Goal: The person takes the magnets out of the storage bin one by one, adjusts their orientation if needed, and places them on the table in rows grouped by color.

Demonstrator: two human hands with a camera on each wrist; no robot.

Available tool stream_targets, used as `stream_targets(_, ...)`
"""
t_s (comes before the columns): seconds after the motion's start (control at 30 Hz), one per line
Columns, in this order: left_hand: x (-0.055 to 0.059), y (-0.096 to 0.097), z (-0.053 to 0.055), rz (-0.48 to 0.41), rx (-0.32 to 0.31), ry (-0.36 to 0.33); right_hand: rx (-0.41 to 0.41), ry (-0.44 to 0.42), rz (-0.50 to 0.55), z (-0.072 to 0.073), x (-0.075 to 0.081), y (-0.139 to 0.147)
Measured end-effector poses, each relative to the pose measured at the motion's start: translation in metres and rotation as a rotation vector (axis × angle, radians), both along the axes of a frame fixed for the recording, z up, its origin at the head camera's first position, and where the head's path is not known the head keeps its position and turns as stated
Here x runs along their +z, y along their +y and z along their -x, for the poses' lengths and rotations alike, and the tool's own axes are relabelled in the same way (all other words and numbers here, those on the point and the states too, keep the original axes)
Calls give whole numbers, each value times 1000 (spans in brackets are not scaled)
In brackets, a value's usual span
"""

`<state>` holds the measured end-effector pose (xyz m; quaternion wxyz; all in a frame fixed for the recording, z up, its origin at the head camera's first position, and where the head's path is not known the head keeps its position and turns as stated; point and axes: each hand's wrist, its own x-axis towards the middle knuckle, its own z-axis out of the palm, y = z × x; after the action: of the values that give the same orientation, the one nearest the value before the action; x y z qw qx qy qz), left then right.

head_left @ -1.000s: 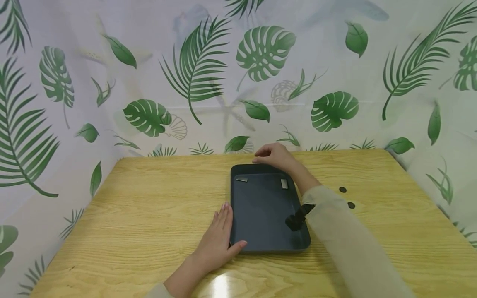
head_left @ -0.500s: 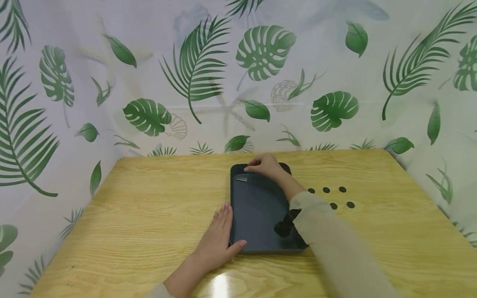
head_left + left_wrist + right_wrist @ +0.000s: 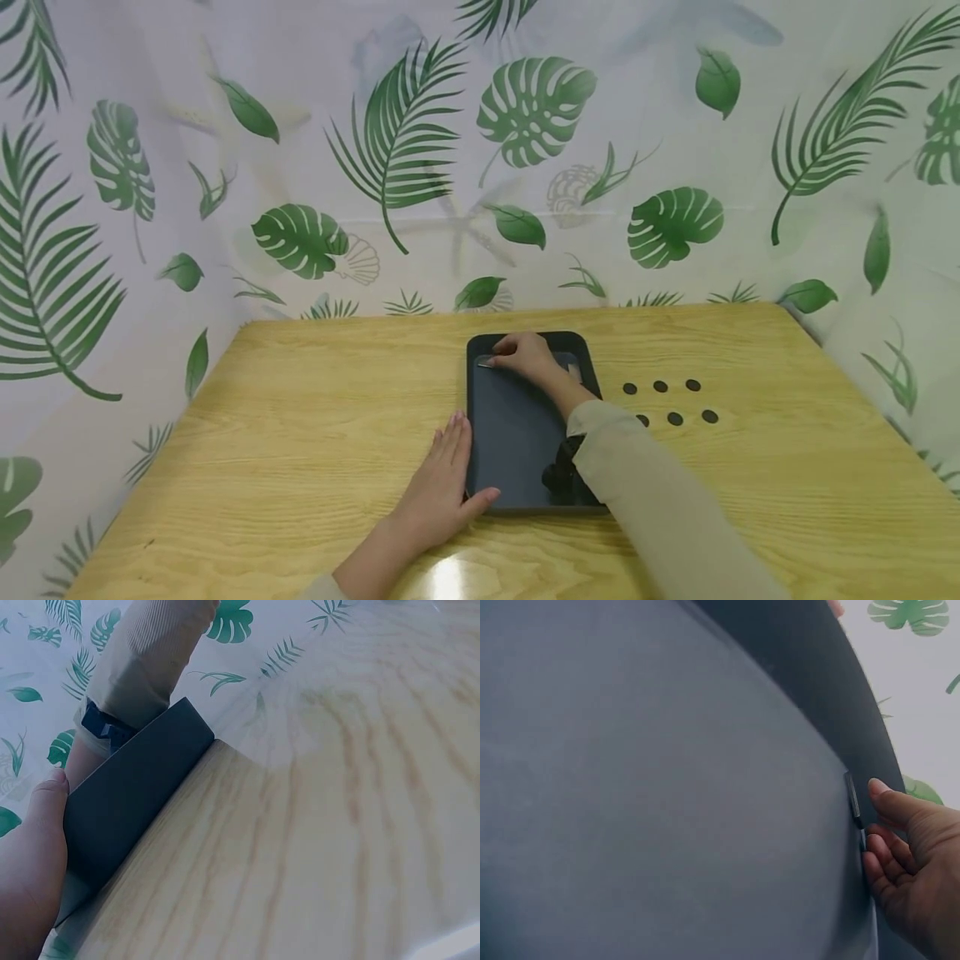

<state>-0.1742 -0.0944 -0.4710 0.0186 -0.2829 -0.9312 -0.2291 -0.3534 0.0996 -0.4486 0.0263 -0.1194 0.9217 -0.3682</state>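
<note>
A dark grey rectangular tray [image 3: 517,467] lies on the table. My left hand [image 3: 431,492] rests along its left wall, fingers straight and thumb over the near left corner; the left wrist view shows the thumb [image 3: 49,802] at the wall. My right hand [image 3: 528,358] reaches inside at the far left corner, beside a small flat metallic piece [image 3: 486,362]. In the right wrist view this metallic piece [image 3: 853,800] lies just off the fingertips [image 3: 877,787], with thumb and bent fingers apart. A second metallic piece [image 3: 573,371] is partly hidden behind the right hand.
Several small black discs [image 3: 660,386] lie in two rows on the wooden table [image 3: 337,400], right of the tray. A black strap device [image 3: 558,475] on the right wrist hangs over the tray. A leaf-print cloth [image 3: 420,167] stands behind the table.
My right hand has moved left and nearer, from beyond the tray's far rim into the far left corner by the metallic piece. More discs show beside the sleeve. My left hand stays put.
</note>
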Motion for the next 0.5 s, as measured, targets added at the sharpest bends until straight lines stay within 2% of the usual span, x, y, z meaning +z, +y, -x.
stream_targets(0.2,0,0,-1,-6,-4,-2,14,21,-29,-2,-4,0)
stream_targets(0.5,0,-1,0,-15,-7,0,-81,47,-50,-2,-11,-12)
